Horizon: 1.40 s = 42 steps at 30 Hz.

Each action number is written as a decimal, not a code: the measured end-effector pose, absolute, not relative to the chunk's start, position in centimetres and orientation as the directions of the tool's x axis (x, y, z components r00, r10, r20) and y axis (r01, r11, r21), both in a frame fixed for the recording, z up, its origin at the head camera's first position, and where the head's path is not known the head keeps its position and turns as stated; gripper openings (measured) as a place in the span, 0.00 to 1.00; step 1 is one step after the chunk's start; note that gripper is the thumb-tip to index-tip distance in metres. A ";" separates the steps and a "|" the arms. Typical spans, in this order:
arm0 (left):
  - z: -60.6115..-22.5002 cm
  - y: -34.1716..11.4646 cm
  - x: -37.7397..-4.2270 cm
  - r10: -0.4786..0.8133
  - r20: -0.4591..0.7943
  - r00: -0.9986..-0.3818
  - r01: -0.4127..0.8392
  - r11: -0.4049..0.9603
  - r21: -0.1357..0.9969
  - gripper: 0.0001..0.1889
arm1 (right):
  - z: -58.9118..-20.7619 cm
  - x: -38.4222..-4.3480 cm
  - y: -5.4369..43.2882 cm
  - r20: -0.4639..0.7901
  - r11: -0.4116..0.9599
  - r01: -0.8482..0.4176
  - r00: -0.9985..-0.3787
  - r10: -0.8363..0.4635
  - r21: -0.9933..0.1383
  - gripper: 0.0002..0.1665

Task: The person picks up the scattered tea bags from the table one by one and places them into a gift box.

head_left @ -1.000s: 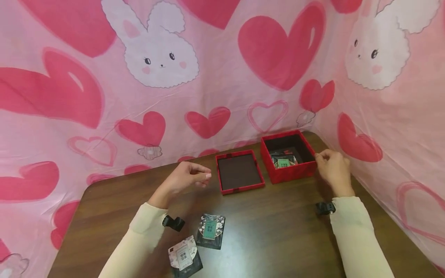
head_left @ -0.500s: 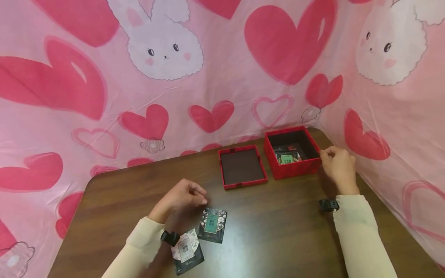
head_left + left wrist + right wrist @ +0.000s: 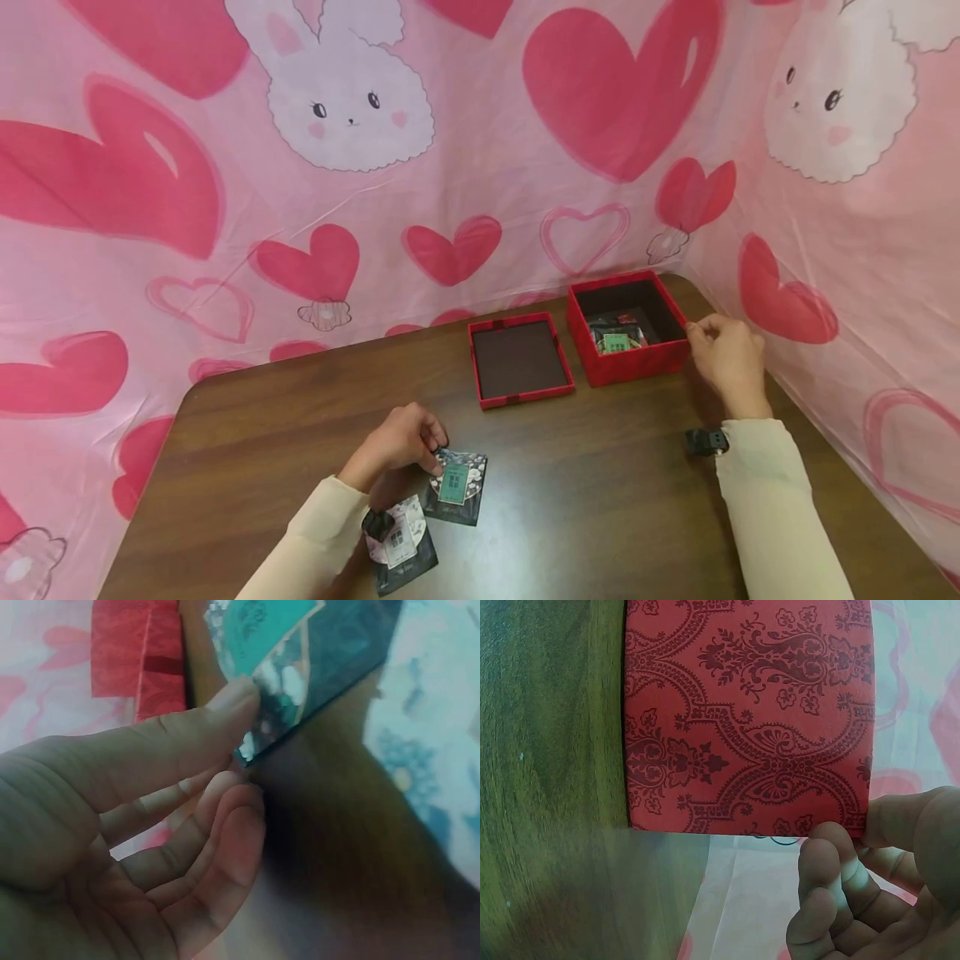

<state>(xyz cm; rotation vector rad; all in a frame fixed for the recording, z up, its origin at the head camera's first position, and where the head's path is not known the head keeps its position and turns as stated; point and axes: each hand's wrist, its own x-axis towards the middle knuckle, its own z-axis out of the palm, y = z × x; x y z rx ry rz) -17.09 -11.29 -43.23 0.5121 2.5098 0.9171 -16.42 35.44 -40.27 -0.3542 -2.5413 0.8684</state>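
My left hand (image 3: pixel 399 442) is at the upper left corner of a dark flat sachet (image 3: pixel 468 510) with a green label, lying on the table. In the left wrist view, my thumb (image 3: pixel 236 696) lies on that corner, with the fingers curled below it. A second sachet (image 3: pixel 411 560), pale pink and black with a white label, lies nearer the front, partly under the left wrist. My right hand (image 3: pixel 726 362) pinches the near right top corner of a red patterned box (image 3: pixel 637 364). Inside this box rests another sachet (image 3: pixel 617 342) with a green label.
A shallow red lid (image 3: pixel 522 360) with a dark inside lies left of the box, its hollow side up. Behind the wooden table (image 3: pixel 585 492) hangs a pink cloth (image 3: pixel 480 183) with hearts and rabbits, which also runs along the right side.
My left hand has come down toward the front and now takes the corner of the green-labelled sachet. The right hand stays at the box corner. The head view has shifted slightly.
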 end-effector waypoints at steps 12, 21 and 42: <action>-44.1 -11.3 -17.1 0.476 -0.218 -0.852 0.253 0.738 0.626 0.15 | -40.4 -16.4 35.4 0.337 0.780 0.074 -0.873 0.351 -0.622 0.17; -44.3 -11.3 -17.3 0.467 -0.202 -0.861 0.275 0.761 0.587 0.14 | -40.5 -16.5 35.4 0.339 0.779 0.084 -0.868 0.364 -0.621 0.17; -43.0 -12.9 -16.9 0.523 -0.292 -0.801 -0.073 0.399 0.914 0.08 | -40.6 -16.4 35.4 0.339 0.783 0.091 -0.866 0.367 -0.615 0.17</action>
